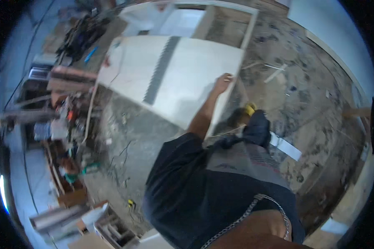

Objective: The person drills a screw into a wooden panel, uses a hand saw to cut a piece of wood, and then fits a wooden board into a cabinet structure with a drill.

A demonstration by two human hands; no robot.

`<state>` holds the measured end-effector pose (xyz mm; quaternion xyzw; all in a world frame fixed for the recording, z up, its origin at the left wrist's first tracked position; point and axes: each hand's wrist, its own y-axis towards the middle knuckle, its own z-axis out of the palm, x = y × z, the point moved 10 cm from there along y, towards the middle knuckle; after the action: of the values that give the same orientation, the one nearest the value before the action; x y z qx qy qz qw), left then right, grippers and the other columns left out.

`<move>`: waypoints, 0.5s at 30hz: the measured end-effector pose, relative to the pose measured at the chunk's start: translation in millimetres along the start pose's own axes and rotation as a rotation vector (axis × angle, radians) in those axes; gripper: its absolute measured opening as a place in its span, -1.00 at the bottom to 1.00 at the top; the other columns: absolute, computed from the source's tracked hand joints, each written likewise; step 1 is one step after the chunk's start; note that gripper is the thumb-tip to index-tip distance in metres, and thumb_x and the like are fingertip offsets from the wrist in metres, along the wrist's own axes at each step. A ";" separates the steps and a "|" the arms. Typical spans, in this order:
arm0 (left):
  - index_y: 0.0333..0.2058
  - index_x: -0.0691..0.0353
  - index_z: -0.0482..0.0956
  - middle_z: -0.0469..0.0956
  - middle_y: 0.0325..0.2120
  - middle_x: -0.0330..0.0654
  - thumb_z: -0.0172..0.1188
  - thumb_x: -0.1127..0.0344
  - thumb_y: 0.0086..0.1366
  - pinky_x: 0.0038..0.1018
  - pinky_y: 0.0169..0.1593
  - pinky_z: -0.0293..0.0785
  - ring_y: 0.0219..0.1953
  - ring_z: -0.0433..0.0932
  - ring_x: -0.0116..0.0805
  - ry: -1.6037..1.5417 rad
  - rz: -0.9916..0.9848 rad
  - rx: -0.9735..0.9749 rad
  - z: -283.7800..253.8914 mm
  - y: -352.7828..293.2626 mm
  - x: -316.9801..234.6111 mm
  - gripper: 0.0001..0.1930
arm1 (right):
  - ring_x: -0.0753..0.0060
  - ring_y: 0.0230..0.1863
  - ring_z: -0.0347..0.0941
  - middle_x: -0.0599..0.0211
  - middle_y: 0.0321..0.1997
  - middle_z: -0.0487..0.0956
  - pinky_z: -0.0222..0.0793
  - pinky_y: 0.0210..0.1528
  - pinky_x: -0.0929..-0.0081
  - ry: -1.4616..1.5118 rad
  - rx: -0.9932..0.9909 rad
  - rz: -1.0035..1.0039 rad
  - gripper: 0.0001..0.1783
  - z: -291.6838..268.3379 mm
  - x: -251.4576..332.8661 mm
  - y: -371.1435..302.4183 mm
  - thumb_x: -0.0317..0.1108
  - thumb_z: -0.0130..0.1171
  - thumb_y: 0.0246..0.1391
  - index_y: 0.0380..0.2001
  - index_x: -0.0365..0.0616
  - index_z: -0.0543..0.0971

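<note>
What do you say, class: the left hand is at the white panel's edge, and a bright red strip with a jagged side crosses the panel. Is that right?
Not quite: the strip is grey, not red, as the head view shows. The left hand is at the white panel's edge, and the strip's side is jagged.

The bare left forearm (204,116) is extended forward from the torso (232,186), and the left hand (223,83) is held with fingers (227,76) curled, its grip too blurred to be determined.
</note>
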<state>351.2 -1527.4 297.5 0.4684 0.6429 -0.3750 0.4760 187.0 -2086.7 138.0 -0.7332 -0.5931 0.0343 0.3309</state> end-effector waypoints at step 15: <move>-0.21 0.17 0.38 0.50 -0.29 -0.06 0.03 0.04 0.16 -0.31 -0.35 0.43 -0.36 0.51 -0.23 -0.358 -1.212 -0.225 -19.1 -57.2 216.8 -0.65 | -0.14 -0.35 0.43 -0.13 -0.45 0.50 0.30 -0.34 0.10 0.216 -0.404 -0.053 -0.45 -228.3 207.5 353.0 0.04 -0.01 -0.01 -0.33 -0.36 0.48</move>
<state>268.0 -1472.5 95.8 -0.1011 0.7397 -0.5801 0.3257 648.1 -2030.4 201.1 -0.7680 -0.5681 -0.1728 0.2398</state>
